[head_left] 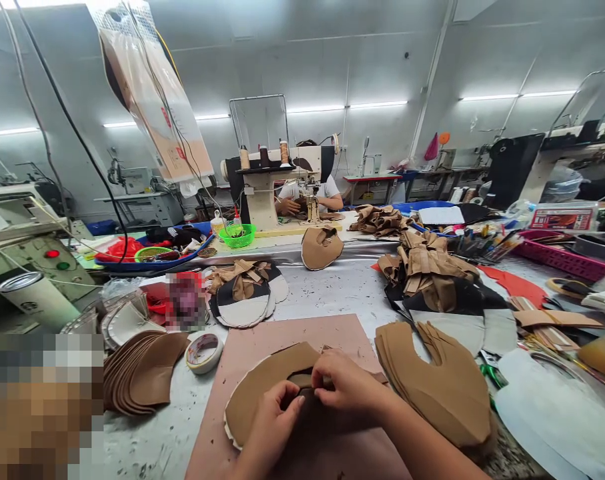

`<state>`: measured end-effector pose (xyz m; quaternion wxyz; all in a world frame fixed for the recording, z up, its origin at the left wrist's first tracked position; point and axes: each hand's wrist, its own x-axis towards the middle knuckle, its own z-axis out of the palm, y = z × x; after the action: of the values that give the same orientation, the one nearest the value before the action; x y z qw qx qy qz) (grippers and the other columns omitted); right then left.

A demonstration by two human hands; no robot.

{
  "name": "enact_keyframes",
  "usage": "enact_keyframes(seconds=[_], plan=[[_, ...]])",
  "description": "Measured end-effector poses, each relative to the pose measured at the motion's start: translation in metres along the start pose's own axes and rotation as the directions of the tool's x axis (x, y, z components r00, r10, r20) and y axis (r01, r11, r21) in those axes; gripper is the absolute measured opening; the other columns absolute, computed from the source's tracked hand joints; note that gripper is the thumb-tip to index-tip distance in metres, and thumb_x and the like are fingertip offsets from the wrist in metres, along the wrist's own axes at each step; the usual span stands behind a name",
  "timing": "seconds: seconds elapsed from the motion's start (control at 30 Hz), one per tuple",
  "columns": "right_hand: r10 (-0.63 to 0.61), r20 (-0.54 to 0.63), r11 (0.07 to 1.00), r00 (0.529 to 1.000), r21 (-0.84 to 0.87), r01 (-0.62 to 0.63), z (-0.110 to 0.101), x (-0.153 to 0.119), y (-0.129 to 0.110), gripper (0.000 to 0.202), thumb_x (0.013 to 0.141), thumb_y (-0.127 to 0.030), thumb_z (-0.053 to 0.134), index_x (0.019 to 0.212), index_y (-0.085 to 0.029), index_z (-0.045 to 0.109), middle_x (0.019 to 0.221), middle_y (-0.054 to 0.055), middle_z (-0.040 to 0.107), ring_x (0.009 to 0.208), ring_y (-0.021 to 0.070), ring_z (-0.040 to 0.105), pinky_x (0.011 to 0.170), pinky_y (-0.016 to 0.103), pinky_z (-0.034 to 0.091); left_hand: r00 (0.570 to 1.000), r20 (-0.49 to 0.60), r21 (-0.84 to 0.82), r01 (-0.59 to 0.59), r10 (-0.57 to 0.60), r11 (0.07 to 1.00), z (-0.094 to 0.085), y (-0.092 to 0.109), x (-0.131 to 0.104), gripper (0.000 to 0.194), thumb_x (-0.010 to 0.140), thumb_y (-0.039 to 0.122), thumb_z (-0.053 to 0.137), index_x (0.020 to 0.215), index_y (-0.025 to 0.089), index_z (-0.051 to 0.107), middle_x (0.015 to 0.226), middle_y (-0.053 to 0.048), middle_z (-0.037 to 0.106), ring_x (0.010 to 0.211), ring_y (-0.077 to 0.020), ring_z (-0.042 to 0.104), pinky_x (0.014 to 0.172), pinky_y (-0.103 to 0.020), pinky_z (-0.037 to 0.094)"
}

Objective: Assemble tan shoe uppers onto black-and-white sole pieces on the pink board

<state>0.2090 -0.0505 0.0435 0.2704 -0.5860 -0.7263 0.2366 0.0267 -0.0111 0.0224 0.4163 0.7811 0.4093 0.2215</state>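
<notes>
On a pinkish board lies a brown curved piece with a pale scalloped edge. My left hand pinches a dark edge of material near the piece's inner notch, thumb and fingers together. Close beside it, my right hand is also closed on the same dark edge, its fingertips almost touching the left ones. The material between the fingers is partly hidden by them. A stack of brown U-shaped pieces is to the right of my right hand.
Fanned brown pieces and a tape roll sit at left. Beyond are piled brown and black pieces, a single brown piece, a green basket and a sewing machine, with a person behind it.
</notes>
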Motion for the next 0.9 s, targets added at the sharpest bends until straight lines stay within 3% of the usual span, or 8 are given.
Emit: enact_keyframes(seconds=[0.1, 0.17, 0.3, 0.43, 0.53, 0.63, 0.77, 0.9], plan=[[-0.035, 0.036, 0.996, 0.999, -0.077, 0.037, -0.005, -0.013, 0.002, 0.021, 0.062, -0.008, 0.052, 0.071, -0.022, 0.065, 0.075, 0.0, 0.066, 0.083, 0.0178, 0.054, 0.086, 0.031, 0.035, 0.985, 0.131, 0.052, -0.12, 0.112, 0.991, -0.01, -0.004, -0.001, 0.03, 0.082, 0.043, 0.042, 0.084, 0.02, 0.062, 0.08, -0.004, 0.067, 0.075, -0.0191, 0.061, 0.066, -0.027, 0.048], [-0.002, 0.118, 0.996, 0.993, -0.093, 0.013, -0.008, -0.024, 0.003, 0.023, 0.06, -0.007, 0.051, 0.068, -0.023, 0.066, 0.073, 0.0, 0.067, 0.082, 0.0185, 0.056, 0.087, 0.032, 0.035, 0.953, 0.208, 0.196, -0.263, 0.222, 0.945, -0.024, -0.017, 0.004, 0.031, 0.085, 0.04, 0.041, 0.098, 0.022, 0.063, 0.102, -0.007, 0.067, 0.097, -0.0226, 0.059, 0.084, -0.034, 0.047], [0.156, 0.094, 0.984, 0.983, -0.104, -0.146, -0.01, -0.03, 0.005, 0.022, 0.065, -0.01, 0.051, 0.071, -0.023, 0.068, 0.075, 0.001, 0.068, 0.078, 0.0194, 0.059, 0.081, 0.031, 0.04, 0.863, 0.419, 0.502, -0.479, 0.283, 0.72, -0.046, -0.047, 0.015, 0.049, 0.084, 0.042, 0.05, 0.131, 0.028, 0.045, 0.142, -0.007, 0.037, 0.131, -0.0295, 0.03, 0.105, -0.051, 0.024], [0.131, -0.012, 0.983, 0.991, -0.128, -0.131, 0.003, -0.015, 0.005, 0.029, 0.075, -0.013, 0.047, 0.094, -0.021, 0.067, 0.103, 0.006, 0.067, 0.098, 0.0223, 0.058, 0.087, 0.033, 0.04, 0.914, 0.386, 0.657, -0.367, 0.124, 0.658, -0.029, -0.045, 0.002, 0.061, 0.085, 0.05, 0.046, 0.139, 0.028, 0.03, 0.147, -0.01, 0.026, 0.132, -0.0343, 0.025, 0.103, -0.055, 0.027], [0.088, 0.063, 0.976, 0.994, -0.204, -0.074, 0.016, -0.001, 0.005, 0.039, 0.078, -0.011, 0.044, 0.111, -0.019, 0.062, 0.126, 0.008, 0.057, 0.114, 0.0252, 0.05, 0.098, 0.038, 0.035, 0.937, 0.349, 0.697, -0.264, 0.006, 0.666, -0.004, -0.029, -0.015, 0.065, 0.082, 0.053, 0.049, 0.137, 0.022, 0.037, 0.141, -0.017, 0.037, 0.123, -0.04, 0.039, 0.094, -0.055, 0.038], [0.078, 0.113, 0.957, 0.991, -0.286, -0.043, 0.024, 0.011, 0.006, 0.039, 0.081, -0.01, 0.041, 0.114, -0.019, 0.061, 0.126, 0.009, 0.056, 0.114, 0.0252, 0.05, 0.097, 0.039, 0.036, 0.934, 0.356, 0.679, -0.281, 0.03, 0.679, 0.009, -0.024, -0.023, 0.062, 0.082, 0.049, 0.05, 0.135, 0.017, 0.041, 0.13, -0.018, 0.05, 0.114, -0.037, 0.049, 0.092, -0.051, 0.042], [0.127, -0.008, 0.898, 0.992, -0.423, -0.119, 0.026, 0.029, 0.009, 0.037, 0.082, -0.011, 0.045, 0.117, -0.015, 0.057, 0.126, 0.013, 0.054, 0.115, 0.0291, 0.047, 0.096, 0.042, 0.036, 0.895, 0.409, 0.604, -0.412, 0.178, 0.683, 0.006, -0.035, -0.018, 0.073, 0.081, 0.045, 0.053, 0.141, 0.016, 0.025, 0.145, -0.014, 0.028, 0.131, -0.0343, 0.028, 0.106, -0.05, 0.025], [0.132, -0.027, 0.885, 0.991, -0.446, -0.13, 0.026, 0.04, 0.009, 0.021, 0.081, -0.012, 0.051, 0.097, -0.016, 0.065, 0.114, 0.011, 0.06, 0.107, 0.0276, 0.051, 0.091, 0.04, 0.038, 0.878, 0.456, 0.575, -0.416, 0.146, 0.705, 0.005, -0.046, -0.012, 0.079, 0.08, 0.043, 0.052, 0.143, 0.011, 0.016, 0.147, -0.016, 0.008, 0.135, -0.0327, 0.008, 0.109, -0.051, 0.015]])
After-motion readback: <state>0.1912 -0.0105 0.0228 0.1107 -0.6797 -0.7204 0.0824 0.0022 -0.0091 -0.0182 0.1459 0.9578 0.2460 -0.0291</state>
